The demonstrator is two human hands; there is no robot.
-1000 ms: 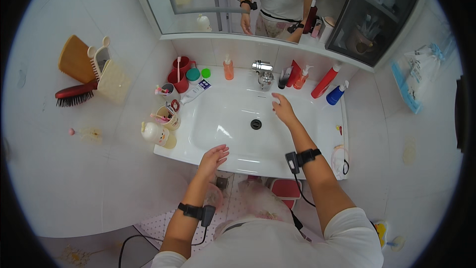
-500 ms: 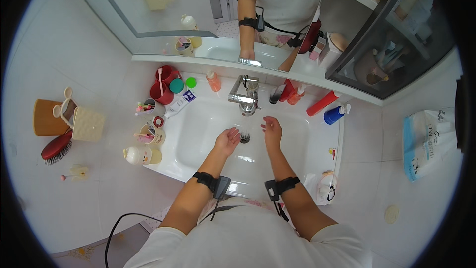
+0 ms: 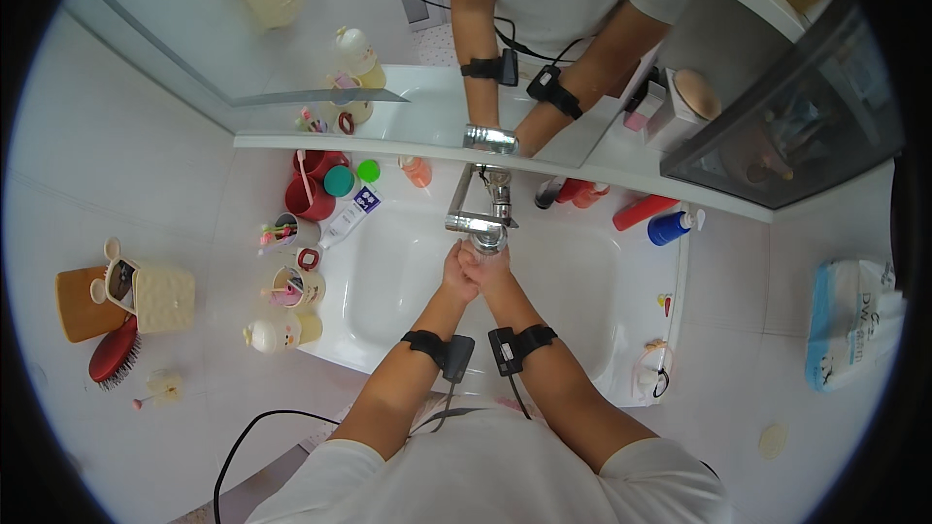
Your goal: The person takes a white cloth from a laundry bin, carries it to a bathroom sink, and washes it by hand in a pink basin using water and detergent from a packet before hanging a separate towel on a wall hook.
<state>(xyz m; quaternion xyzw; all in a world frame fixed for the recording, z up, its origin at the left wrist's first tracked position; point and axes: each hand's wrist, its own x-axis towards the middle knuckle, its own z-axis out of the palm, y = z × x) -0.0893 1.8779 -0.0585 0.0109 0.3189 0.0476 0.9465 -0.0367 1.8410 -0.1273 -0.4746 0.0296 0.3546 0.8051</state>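
Observation:
My left hand and my right hand are pressed together just under the spout of the chrome faucet, over the white sink. The fingers are wrapped around each other and hold nothing that I can see. Both wrists wear black straps with small devices. The sink drain is hidden under my hands. A mirror above shows both forearms.
Left of the basin stand a red cup, a toothpaste tube, small holders and a duck-shaped bottle. A red bottle and a blue pump bottle lie right. A hairbrush and baskets hang on the left wall.
My hands moved from apart at the basin's edges to the middle, then up under the faucet spout, where they now clasp. The view has shifted closer over the sink.

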